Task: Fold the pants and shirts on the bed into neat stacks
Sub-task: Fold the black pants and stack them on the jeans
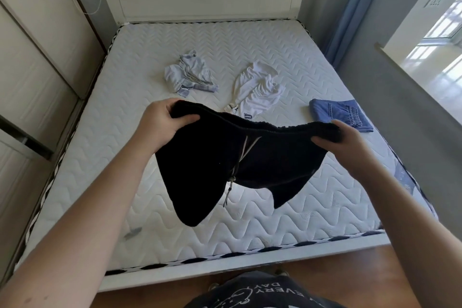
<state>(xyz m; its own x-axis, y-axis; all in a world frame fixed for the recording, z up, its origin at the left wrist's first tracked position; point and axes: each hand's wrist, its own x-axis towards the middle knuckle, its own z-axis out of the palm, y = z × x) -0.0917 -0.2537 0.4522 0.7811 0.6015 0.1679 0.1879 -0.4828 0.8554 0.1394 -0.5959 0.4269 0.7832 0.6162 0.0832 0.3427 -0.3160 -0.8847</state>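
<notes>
— Fingers [172,110] doing what?
— Both hands pinch black shorts [225,162] by the waistband, held sideways, legs hanging over the bed [275,42].
— Room beyond?
— Bare mattress beneath; white shirt [257,90], pale garment [190,75], folded jeans [340,114] farther off.

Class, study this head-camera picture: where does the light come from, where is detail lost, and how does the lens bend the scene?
Head view: daylight enters from the window at right and blows it out; the black shorts are so dark that their folds vanish; the wide lens bows the bed edge and wardrobe lines.
</notes>
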